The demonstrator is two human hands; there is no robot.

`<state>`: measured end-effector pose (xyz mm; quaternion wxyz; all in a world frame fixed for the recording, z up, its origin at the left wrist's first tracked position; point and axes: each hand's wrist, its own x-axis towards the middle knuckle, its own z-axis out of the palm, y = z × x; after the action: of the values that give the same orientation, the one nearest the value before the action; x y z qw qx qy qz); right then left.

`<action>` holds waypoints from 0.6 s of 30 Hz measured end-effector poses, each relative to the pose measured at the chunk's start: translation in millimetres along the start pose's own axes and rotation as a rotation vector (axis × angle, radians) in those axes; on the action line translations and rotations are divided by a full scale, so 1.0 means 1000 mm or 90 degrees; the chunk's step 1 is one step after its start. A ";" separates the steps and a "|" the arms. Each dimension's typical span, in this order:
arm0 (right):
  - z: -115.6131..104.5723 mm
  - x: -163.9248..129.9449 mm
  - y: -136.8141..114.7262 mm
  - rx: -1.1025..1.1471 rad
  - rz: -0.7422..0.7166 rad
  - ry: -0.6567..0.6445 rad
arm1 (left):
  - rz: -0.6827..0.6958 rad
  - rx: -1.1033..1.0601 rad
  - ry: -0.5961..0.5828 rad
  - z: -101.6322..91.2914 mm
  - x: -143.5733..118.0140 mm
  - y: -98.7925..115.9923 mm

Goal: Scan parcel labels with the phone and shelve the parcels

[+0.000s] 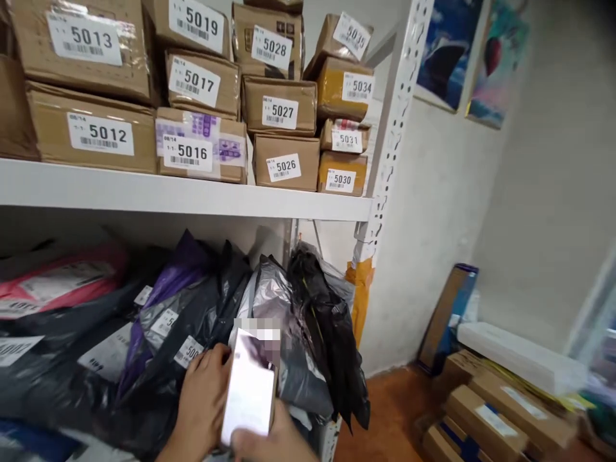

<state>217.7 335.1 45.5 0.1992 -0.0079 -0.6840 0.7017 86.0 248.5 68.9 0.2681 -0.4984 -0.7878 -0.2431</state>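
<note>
Starting at the left, on the upper shelf [183, 196] we see brown cartons stacked label-out, box 5012 [91, 131] near the left end and box 5016 [199, 151] towards the middle, so that each number can be read from the front edge without lifting anything. Further along, box 5026 [286, 163] and box 5030 [342, 174] sit at the right end against the white upright [394, 115], smaller cartons piled on top of them.

Below that shelf lie soft mailer bags: a pink bag [58, 279] at the far left, then black and purple bags [192, 301] leaning one on another, their white labels turned up and outward, and a grey bag [269, 295] beside a loose black bag [332, 340] at the right edge. They slump because they have no stiffness of their own.

Our left hand [205, 401] rests on the black bags, fingers curled narrow around the left edge of the phone [250, 391]. Our right hand [269, 443] comes up under its lower end, thumb side supporting it; how far its fingers close we cannot tell. The phone stands tilted, screen towards us and bright, just in front of the bag labels at the front edge of the lower shelf, which we judge suits reading a label against the screen.

To the right, on the orange floor [394, 404], flat cartons [486, 417] lie near the wall.
</note>
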 end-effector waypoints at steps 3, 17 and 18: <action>-0.040 0.014 -0.020 0.021 -0.043 0.045 | -0.016 0.064 -0.020 -0.004 -0.008 0.004; -0.106 0.003 -0.070 0.125 -0.177 0.120 | -0.130 -0.017 -0.234 -0.033 0.065 0.031; -0.106 -0.001 -0.068 0.125 -0.168 0.096 | -0.128 -0.094 -0.269 -0.029 0.075 0.032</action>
<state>266.9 435.6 103.9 0.3402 0.0485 -0.5902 0.7305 93.8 290.8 143.7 0.0349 -0.4755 -0.8522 -0.2157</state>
